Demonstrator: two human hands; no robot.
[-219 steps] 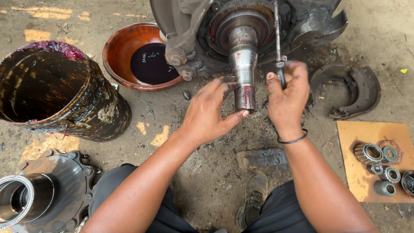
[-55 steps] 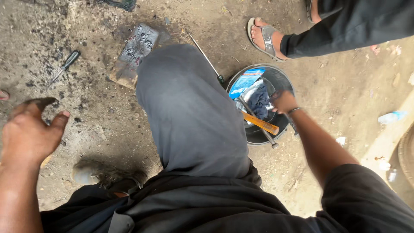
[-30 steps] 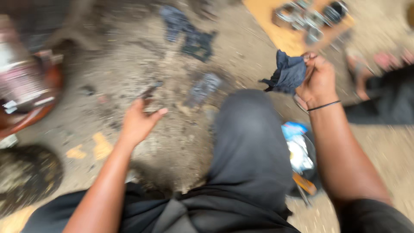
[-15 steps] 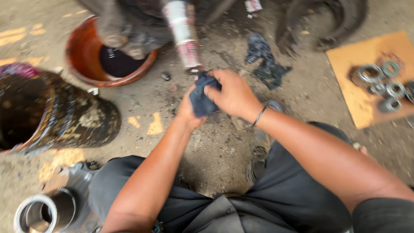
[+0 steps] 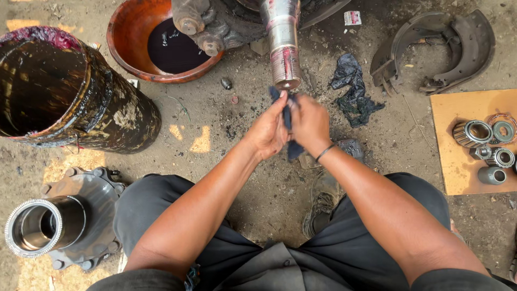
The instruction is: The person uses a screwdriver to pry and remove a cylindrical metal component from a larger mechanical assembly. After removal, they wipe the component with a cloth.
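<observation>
Nearest me are my knees in dark trousers (image 5: 377, 215) and one shoe (image 5: 322, 202) on the dirt. Just beyond, my left hand (image 5: 267, 132) and right hand (image 5: 309, 124) are pressed together around a dark rag (image 5: 291, 129), its ends poking out above and below my palms. The rag looks soft, limp and light, probably greasy, so I judge it best bunched in the fist rather than pinched by a corner. At twelve o'clock, close above my hands, is the shiny axle shaft (image 5: 284, 46). At one o'clock lies another dark rag (image 5: 353, 89). At three o'clock bearings (image 5: 474, 133) sit on a board (image 5: 458, 167); at eleven o'clock, an orange basin (image 5: 126, 51) of dark oil.
</observation>
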